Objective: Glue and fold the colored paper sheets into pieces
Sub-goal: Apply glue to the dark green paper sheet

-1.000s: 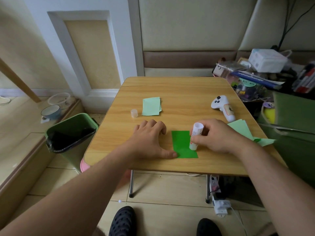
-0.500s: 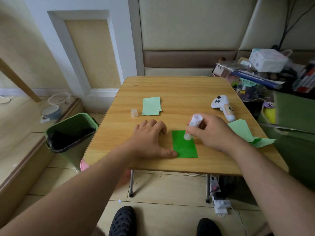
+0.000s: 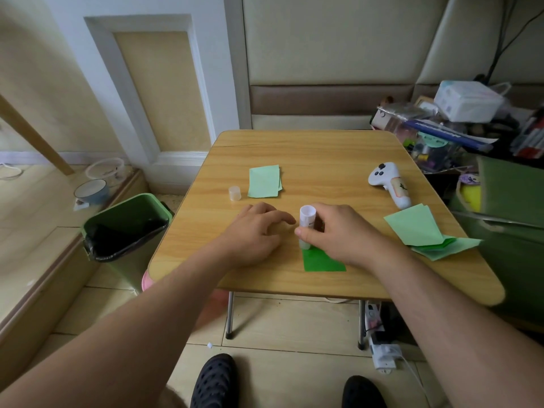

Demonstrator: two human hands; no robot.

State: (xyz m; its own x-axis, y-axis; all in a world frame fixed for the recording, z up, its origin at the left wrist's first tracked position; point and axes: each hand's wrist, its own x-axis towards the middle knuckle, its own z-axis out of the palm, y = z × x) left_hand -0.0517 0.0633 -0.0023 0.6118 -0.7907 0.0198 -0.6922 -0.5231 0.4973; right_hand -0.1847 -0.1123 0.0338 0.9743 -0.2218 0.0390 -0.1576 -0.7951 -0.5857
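Nearest, a dark green sheet (image 3: 322, 260) lies on the counter (image 3: 323, 154); the right hand (image 3: 338, 234) grips an upright glue stick (image 3: 306, 228) on its far-left corner, the left hand (image 3: 256, 234) loose beside it. Farther back sit the cap (image 3: 235, 193) and pale green sheets (image 3: 264, 181).

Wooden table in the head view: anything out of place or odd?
One item: a white handheld game controller lies on the light wooden table, unrelated to the gluing. The right hand holds the white glue stick on the dark green paper sheet.
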